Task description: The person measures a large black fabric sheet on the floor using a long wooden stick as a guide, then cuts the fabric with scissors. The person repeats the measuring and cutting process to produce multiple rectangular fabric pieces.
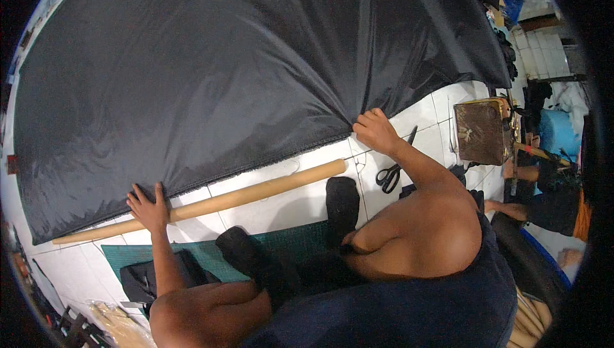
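A large sheet of black fabric [211,73] is spread over the floor in front of me, its frayed near edge running from lower left to upper right. My left hand [148,206] lies with fingers spread on that edge at the left. Farther right, my right hand [376,132] has its fingers closed on the fabric's edge, and folds fan out from the grip. Just on my side of the edge lies a long brown cardboard tube [256,191], passing beside my left wrist. Black-handled scissors [389,178] rest on the tiles near my right forearm.
White floor tiles [256,219] show around a green mat [288,240] by my feet. A brown box [481,132] stands at the right. Behind it are a blue roll [559,132] and another person's arm [508,210]. A black bag [137,282] sits at lower left.
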### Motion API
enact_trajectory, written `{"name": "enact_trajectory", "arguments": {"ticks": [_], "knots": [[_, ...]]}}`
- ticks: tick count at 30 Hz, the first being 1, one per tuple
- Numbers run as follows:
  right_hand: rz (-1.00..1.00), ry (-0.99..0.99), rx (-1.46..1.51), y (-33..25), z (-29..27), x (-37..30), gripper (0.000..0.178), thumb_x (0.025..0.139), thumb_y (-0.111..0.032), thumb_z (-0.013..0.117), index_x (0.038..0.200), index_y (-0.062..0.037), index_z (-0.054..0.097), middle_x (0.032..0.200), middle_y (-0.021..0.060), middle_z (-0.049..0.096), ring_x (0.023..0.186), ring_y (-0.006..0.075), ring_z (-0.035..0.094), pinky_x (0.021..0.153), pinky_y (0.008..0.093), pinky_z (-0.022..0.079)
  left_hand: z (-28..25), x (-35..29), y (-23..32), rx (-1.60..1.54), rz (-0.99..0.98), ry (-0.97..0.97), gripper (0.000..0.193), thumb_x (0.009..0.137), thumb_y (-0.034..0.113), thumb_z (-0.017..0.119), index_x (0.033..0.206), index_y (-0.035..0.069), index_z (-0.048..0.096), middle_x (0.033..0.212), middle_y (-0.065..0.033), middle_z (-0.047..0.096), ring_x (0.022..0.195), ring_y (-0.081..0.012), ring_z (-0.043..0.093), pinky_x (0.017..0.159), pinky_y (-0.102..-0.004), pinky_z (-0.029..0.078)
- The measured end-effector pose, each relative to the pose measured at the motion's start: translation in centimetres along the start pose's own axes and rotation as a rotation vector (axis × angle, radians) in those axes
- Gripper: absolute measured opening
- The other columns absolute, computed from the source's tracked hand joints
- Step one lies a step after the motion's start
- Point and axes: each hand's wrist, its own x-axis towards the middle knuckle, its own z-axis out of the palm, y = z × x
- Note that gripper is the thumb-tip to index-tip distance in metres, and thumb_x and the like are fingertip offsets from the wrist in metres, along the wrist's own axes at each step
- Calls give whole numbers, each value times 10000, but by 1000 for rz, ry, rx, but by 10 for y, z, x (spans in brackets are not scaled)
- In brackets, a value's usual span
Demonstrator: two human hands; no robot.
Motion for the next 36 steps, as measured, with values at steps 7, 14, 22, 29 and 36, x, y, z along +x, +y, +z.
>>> {"name": "enact_trajectory", "arguments": {"ticks": [7,14,22,29,36], "knots": [[52,-41,115,1,-1,-9,217,708,-211,704,867,-113,592,896,80,544,909,274,548,824,419,408,-3,-4,1,-79,14,-10,911,872,674,547,1519,71,331,1564,-280,241,1453,-472,190,1157,-597,170],[206,21,323,-53,-17,43,638,876,-411,639,1378,-51,480,1419,198,445,1340,391,397,1102,517,321,-1,3,-12,-578,-98,271,920,799,395,756,1501,4,307,1536,-331,229,1410,-498,253,1152,-536,243],[293,-242,391,-84,7,38,780,945,-483,552,1452,74,348,1560,248,273,1473,393,204,1208,494,123,5,58,-69,-1173,-810,-43,906,773,368,747,1440,-80,329,1405,-316,433,1286,-431,454,1022,-541,422],[409,-166,342,-101,2,1,584,924,-267,612,1389,51,457,1486,231,411,1400,383,353,1134,518,244,-29,65,-27,-1362,-969,13,661,752,276,734,1194,-177,540,1233,-264,609,1089,-334,614,899,-432,497],[375,-119,292,-84,1,10,438,903,-206,620,1272,24,566,1331,205,537,1265,358,469,1069,490,300,-15,53,-24,-1552,-1087,161,564,798,159,674,1201,-205,525,1179,-278,633,1047,-344,644,888,-395,499]]}}
